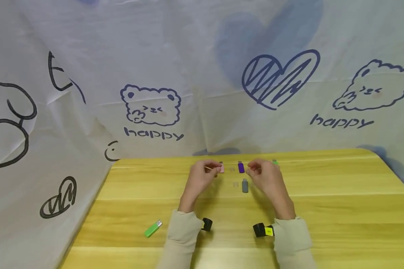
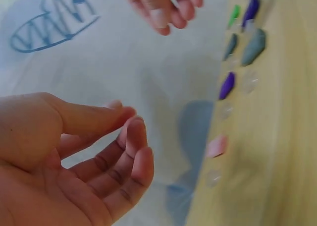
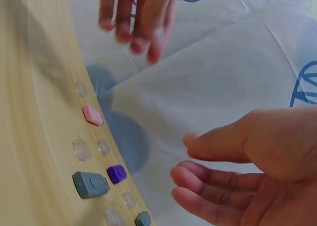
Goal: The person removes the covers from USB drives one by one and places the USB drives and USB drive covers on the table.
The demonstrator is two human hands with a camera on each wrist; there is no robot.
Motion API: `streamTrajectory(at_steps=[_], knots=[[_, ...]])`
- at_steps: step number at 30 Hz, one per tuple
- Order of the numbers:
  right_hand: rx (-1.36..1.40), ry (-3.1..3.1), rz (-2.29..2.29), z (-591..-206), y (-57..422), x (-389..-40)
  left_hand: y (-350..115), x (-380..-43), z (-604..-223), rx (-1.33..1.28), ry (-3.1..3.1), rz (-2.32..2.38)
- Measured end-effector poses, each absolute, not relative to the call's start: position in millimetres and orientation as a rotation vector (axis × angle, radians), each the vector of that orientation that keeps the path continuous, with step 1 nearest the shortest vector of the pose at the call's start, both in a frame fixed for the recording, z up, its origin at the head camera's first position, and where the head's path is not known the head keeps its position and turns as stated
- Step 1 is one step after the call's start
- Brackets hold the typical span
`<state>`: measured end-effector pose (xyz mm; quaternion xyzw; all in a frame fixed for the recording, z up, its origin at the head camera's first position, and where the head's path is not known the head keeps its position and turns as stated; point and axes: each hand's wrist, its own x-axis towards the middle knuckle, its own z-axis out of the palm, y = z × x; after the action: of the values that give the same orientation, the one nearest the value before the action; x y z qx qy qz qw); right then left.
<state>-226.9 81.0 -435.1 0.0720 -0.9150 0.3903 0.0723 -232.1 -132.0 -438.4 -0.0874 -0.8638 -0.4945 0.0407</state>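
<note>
Both hands are raised over the far part of the table, holding nothing visible. The left hand [image 1: 202,175] has its thumb close to its loosely bent fingertips, overlapping the edge of a pink USB stick [image 1: 222,167] in the head view. My right hand [image 1: 264,175] is nearest a purple USB stick [image 1: 241,167], with a gap between thumb and fingers in the right wrist view. A larger grey USB stick [image 1: 245,186] lies closer to me between the hands. Clear caps [image 3: 80,149] lie beside the sticks. Behind the right hand, a green stick [image 1: 275,162] is partly hidden.
Apart from the others, a green USB stick [image 1: 150,229] with a metal plug lies by the left forearm. A smaller dark grey stick [image 3: 143,219] shows in the right wrist view. White cloth [image 1: 202,74] with drawings hangs behind the wooden table [image 1: 350,209].
</note>
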Motion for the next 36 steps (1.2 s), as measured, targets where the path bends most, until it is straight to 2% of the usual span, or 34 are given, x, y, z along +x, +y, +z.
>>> streamTrajectory(at_steps=[6,17,26,36], knots=[[0.355,-2.633,1.231,-435,71,-227,-164,-217,-421,-0.287,-2.485,-1.567],[0.683,-2.518,1.212,-432,29,-218,-223,-208,-407,-0.090,-2.429,-1.558],[0.981,-2.479,1.192,-439,-16,-203,-278,-209,-417,0.094,-2.366,-1.582],[1.286,-2.529,1.015,-441,-53,-182,-331,-206,-438,0.435,-2.147,-1.821]])
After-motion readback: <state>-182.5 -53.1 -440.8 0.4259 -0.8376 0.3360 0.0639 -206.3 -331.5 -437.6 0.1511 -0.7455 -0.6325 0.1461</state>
